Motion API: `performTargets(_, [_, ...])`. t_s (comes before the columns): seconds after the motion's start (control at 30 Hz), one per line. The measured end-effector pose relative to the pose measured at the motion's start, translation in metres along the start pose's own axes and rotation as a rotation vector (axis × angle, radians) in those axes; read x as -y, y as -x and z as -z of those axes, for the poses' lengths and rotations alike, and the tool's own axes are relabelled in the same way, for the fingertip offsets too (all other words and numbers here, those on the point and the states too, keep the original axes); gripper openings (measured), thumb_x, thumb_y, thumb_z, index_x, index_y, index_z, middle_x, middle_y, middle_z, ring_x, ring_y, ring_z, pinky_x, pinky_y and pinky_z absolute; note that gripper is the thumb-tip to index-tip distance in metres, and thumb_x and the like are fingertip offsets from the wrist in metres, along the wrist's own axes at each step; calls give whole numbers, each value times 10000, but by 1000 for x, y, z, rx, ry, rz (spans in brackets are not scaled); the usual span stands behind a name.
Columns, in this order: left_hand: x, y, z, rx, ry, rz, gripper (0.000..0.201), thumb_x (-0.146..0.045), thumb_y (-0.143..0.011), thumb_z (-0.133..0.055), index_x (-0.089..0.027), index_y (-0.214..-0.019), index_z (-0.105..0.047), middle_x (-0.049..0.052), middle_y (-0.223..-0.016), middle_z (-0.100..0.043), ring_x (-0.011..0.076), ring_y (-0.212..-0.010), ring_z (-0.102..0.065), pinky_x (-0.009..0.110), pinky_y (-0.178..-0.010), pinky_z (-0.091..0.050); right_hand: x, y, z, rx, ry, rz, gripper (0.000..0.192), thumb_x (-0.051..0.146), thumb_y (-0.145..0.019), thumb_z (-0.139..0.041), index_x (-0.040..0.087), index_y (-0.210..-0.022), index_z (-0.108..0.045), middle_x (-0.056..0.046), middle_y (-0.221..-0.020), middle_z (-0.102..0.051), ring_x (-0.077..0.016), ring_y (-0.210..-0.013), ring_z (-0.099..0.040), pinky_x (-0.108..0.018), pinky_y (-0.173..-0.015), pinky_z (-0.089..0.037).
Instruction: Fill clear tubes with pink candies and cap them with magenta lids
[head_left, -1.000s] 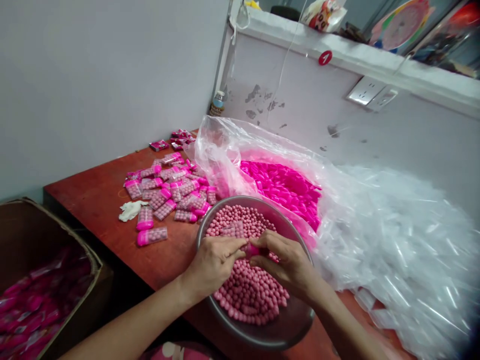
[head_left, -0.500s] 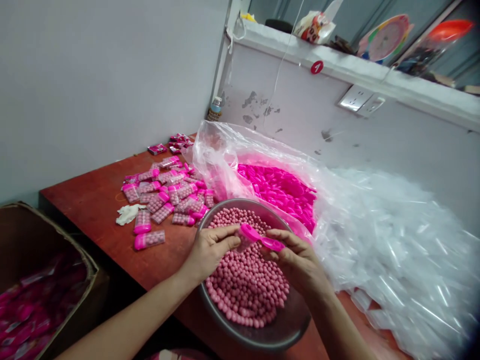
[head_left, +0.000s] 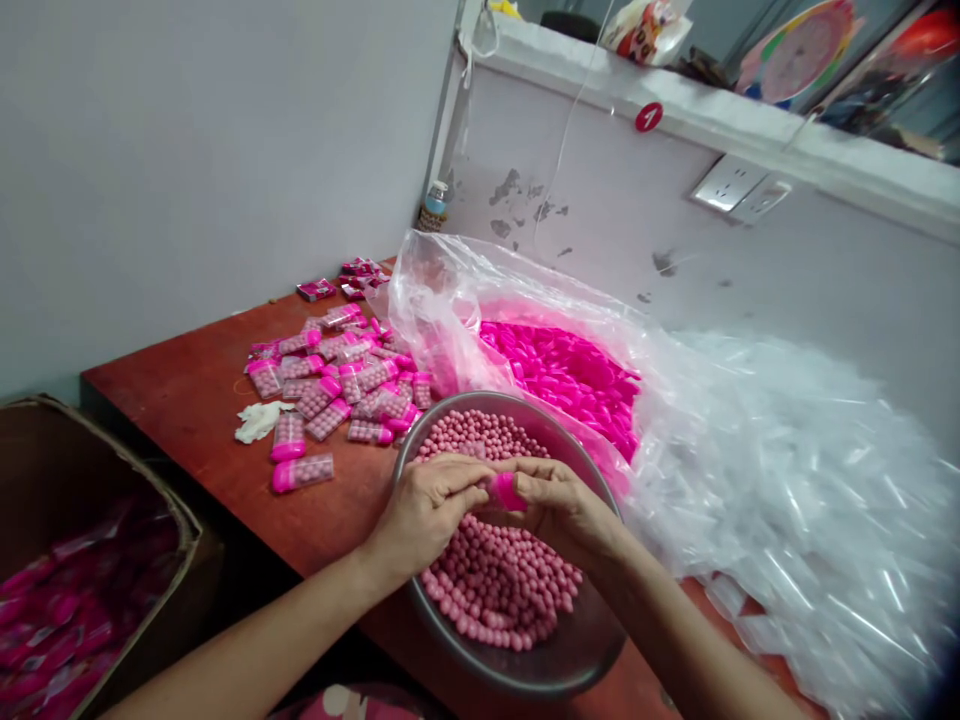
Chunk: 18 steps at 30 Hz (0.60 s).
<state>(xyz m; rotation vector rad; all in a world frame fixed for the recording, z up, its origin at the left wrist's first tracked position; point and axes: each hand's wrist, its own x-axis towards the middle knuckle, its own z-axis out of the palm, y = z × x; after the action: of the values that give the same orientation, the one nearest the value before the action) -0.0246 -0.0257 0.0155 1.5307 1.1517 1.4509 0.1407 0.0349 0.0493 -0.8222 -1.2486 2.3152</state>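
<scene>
While both hands are meeting over the steel bowl (head_left: 592,655) in the lower middle of the frame, the left hand (head_left: 424,515) and the right hand (head_left: 559,510) are pinching a small clear container with a bright pink cap (head_left: 506,491) between their fingertips, the cap showing in the gap between the two thumbs. Both grips are closed on that one piece; the clear body is mostly hidden under the left fingers.

Directly beneath it, pink candy balls (head_left: 499,585) are lying heaped in the bowl. If the cap is going on crooked, it is likely to pop off and let balls fall back out; over the bowl that would cost little, but a drift toward the near rim could send them onto the red table (head_left: 195,400) or off its edge. The bowl is also sitting close to the table's near edge, so a push down on its rim may be tipping it.

Left of the bowl, filled capped containers (head_left: 330,385) are lying in a loose pile, with a white crumpled scrap (head_left: 259,420) beside them. Behind the bowl, an open plastic bag of pink caps (head_left: 570,375) is sagging, and clear empty containers (head_left: 810,500) are filling the right of the frame. A cardboard box (head_left: 142,480) is standing at lower left.

The only readable writing is a white "1" on a red round sticker (head_left: 649,117) at upper centre; print on the wrappers is too small to read.
</scene>
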Motion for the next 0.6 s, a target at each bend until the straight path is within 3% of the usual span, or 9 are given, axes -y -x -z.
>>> performTargets(0.17, [2, -2, -1, -32, 26, 89, 260, -143, -795, -550, -199, -1008, -689, 41, -976, -708, 191, -926, -633, 310, -869, -480, -2, -12, -6, -80, 73, 55, 219, 291, -756, -649, 137, -908, -677, -87, -902, -681, -214, -903, -627, -410, -848, -478])
performTargets(0.3, [5, -35, 16, -175, 69, 156, 284, -229, -781, -583, -153, -1041, -669, 53, -1039, -691, 218, -970, -630, 334, -904, -471, 12, -24, 4, -166, 208, 177, 343, 439, -780, -599, 189, -1012, -627, -81, -1001, -654, -193, -864, -640, -374, -797, -504])
performTargets(0.4, [6, -70, 41, -285, 78, 73, 433, -258, -782, -588, -130, -1194, -557, 93, -1208, -592, 231, -1087, -568, 358, -937, -446, 23, -28, 21, -310, 543, 287, 363, 451, -779, -587, 204, -1045, -599, -71, -1028, -637, -195, -881, -625, -355, -776, -499])
performTargets(0.47, [6, -82, 56, -306, 48, -30, 550, -244, -759, -620, -149, -1278, -466, 101, -1322, -484, 229, -1193, -477, 353, -985, -399, 23, -30, 30, -381, 870, 276, 319, 418, -774, -596, 194, -1000, -618, -63, -974, -651, -202, -866, -617, -342, -760, -483])
performTargets(0.53, [7, -80, 61, -289, -25, -49, 571, -256, -758, -627, -173, -1294, -449, 95, -1343, -463, 232, -1218, -449, 361, -1010, -371, 15, -34, 35, -403, 1151, 232, 270, 388, -762, -608, 188, -941, -639, -61, -924, -664, -211, -833, -612, -334, -739, -463])
performTargets(0.6, [8, -67, 57, -238, -84, 7, 497, -286, -772, -611, -167, -1245, -513, 97, -1279, -535, 241, -1170, -499, 375, -1000, -384, 3, -40, 36, -410, 1325, 204, 249, 359, -745, -624, 182, -918, -642, -68, -899, -669, -217, -813, -607, -328, -728, -443])
